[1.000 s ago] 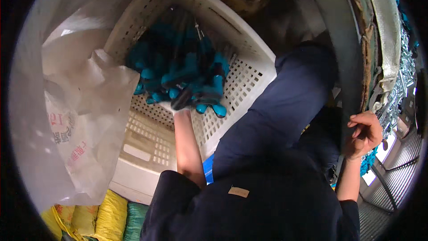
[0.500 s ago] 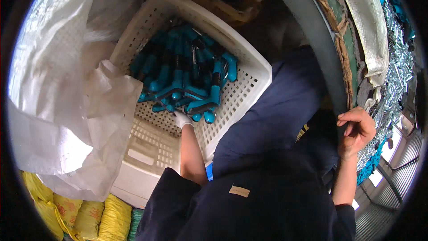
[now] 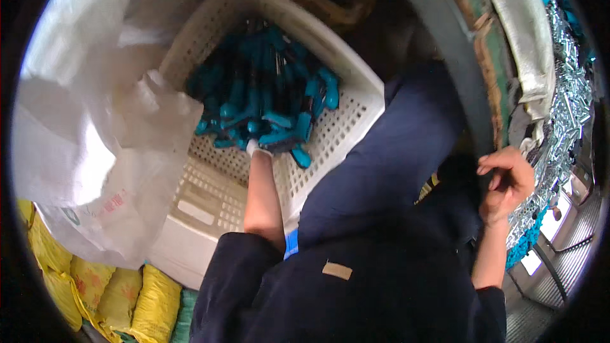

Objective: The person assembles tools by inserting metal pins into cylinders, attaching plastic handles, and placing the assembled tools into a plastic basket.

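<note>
My left hand, in a white glove, reaches into a white perforated plastic crate. It is at the near edge of a heap of teal-and-black tool handles, several with bent grips and thin metal shafts showing. The handles cover its fingers, so whether it grips one is hidden. My right hand is bare and loosely curled beside the bench edge at the right. Its index finger stands apart from the others, and nothing shows in it.
A white plastic sack hangs over the crate's left side. Yellow sacks lie at lower left. At right, a curved grey bench side rises beside shiny metal pieces. A brownish crate stands beyond.
My left hand has moved farther into the crate, under the handles. Several near handles have shifted and tilted. My right hand stays at nearly the same place. The view has shifted slightly.
</note>
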Available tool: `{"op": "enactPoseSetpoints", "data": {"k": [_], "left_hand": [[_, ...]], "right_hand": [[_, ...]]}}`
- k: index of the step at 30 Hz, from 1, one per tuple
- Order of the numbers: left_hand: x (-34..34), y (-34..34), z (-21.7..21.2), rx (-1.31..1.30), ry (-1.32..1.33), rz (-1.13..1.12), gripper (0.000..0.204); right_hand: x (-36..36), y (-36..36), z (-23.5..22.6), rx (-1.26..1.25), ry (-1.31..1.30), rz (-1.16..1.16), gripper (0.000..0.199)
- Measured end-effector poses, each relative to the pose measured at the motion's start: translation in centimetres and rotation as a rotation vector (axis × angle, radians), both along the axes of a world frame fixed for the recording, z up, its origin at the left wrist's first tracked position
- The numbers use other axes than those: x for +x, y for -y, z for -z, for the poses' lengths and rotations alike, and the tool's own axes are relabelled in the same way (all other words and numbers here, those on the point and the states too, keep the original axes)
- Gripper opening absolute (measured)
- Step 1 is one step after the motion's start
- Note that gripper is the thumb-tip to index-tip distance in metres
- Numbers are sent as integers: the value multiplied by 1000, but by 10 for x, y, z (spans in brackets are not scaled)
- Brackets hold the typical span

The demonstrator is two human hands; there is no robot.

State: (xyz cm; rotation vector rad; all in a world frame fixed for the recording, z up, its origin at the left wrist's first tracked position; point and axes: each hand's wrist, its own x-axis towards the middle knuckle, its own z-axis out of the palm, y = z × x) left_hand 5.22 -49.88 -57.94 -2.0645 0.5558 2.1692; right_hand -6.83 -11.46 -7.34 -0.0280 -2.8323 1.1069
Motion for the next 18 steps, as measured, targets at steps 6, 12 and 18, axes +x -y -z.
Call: {"op": "enactPoseSetpoints", "data": {"k": [6, 12, 18], "left_hand": [[-101, -64, -146, -311, -215, 559, 41], [-244, -102, -175, -1574, -475, 1631, 61], [-306, -89, -165, -1645, -5, 2392, 71]], "right_hand": [[2, -12, 2, 45, -2, -68, 48], [-4, -10, -4, 51, -7, -117, 45], [-11, -7, -2, 17, -41, -135, 48]]}}
